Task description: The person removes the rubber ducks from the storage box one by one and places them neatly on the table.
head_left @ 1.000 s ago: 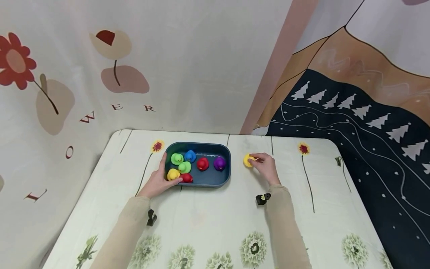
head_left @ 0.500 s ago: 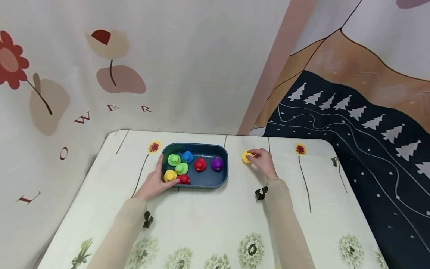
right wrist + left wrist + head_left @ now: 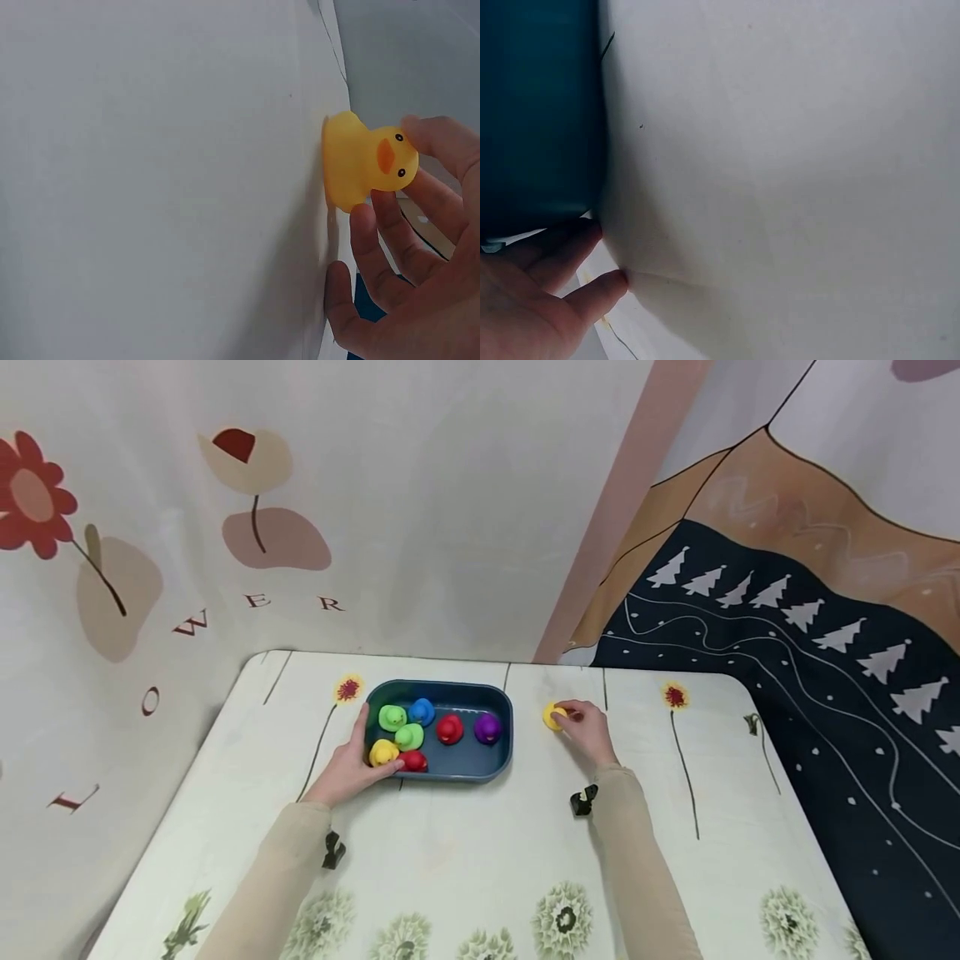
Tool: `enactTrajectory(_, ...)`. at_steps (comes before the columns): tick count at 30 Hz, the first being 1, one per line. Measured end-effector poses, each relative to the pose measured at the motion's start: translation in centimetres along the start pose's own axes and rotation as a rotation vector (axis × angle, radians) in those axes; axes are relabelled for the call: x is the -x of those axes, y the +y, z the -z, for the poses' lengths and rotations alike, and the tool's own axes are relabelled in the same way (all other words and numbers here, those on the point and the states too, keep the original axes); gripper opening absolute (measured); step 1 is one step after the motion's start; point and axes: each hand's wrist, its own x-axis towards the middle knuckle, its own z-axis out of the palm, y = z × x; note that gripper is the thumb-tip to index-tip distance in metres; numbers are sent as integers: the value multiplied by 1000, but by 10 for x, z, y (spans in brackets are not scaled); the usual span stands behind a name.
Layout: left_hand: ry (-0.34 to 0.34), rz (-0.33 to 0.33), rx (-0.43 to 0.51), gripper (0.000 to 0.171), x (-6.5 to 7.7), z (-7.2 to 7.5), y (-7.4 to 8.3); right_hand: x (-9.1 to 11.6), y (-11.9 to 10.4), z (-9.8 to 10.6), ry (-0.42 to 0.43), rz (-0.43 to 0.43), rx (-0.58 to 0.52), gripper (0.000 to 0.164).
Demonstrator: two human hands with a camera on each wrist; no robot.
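My left hand (image 3: 351,768) grips the left end of a dark blue tray (image 3: 465,764), its thumb over the near rim and a finger along the left side. Inside the tray are a blue rubber duck (image 3: 422,712), a purple duck (image 3: 487,728), two green ducks (image 3: 392,718), two red ducks (image 3: 449,728) and a yellow duck (image 3: 383,752). Right of the tray, my right hand (image 3: 591,733) pinches another yellow rubber duck (image 3: 367,161) by the head. This duck stands upright on the table, orange beak and black eyes showing in the right wrist view.
A white cloth with printed flowers covers the table (image 3: 450,843). Behind it hangs a pale printed curtain (image 3: 420,527), and a dark panel with white trees (image 3: 750,635) borders the right side. Each wrist wears a small black camera mount (image 3: 582,801).
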Motion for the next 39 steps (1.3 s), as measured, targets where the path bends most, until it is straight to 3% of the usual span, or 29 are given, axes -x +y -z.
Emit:
enactTrajectory(8,-1,9,0,116,1,-2,-2,3,1,0,2,15,6,31)
enactTrajectory(14,-12,15,7,116,3,-1,-1,7,1,8,-16,17,-52,34)
enactTrajectory(22,-14,14,6,116,3,2,0,12,0,16,41,29,-116,31)
enactTrajectory(39,-9,18,4,117,1,1,1,34,-30,9,49,129,-126,27)
